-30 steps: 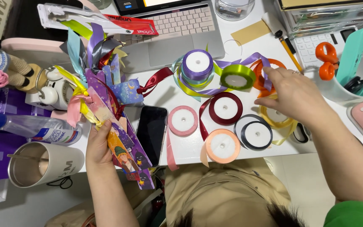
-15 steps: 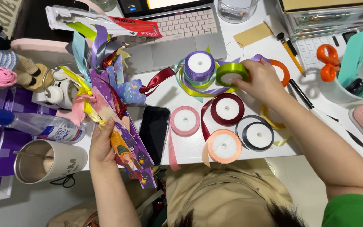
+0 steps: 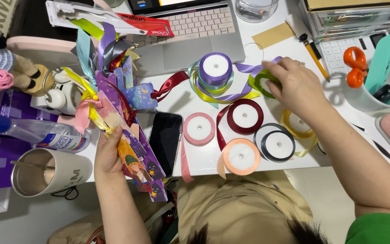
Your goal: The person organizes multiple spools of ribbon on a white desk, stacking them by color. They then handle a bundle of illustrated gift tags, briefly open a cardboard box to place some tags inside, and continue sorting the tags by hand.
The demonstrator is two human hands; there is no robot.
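My left hand [image 3: 108,152] grips a fan of colourful illustrated bookmarks [image 3: 132,149] with ribbons tied at their tops, held over the desk's left side. My right hand [image 3: 294,86] is closed over a lime green ribbon spool [image 3: 262,82] at the desk's middle right. Beside it a purple ribbon spool [image 3: 215,68] sits on loose green and lilac ribbon. In front lie a pink spool [image 3: 199,128], a dark red spool [image 3: 244,116], a peach spool [image 3: 241,156], a navy spool [image 3: 277,144] and a yellow spool [image 3: 298,123] partly under my wrist.
A black phone [image 3: 165,141] lies next to the bookmarks. A laptop [image 3: 190,31] stands at the back. A metal mug [image 3: 46,171], a water bottle [image 3: 37,133] and a crocheted doll [image 3: 1,68] are at the left. A white cup with orange scissors [image 3: 356,65] stands right.
My right hand moved from the yellow spool back and left to the lime green spool and closed over it. My left hand kept the bookmarks almost still.
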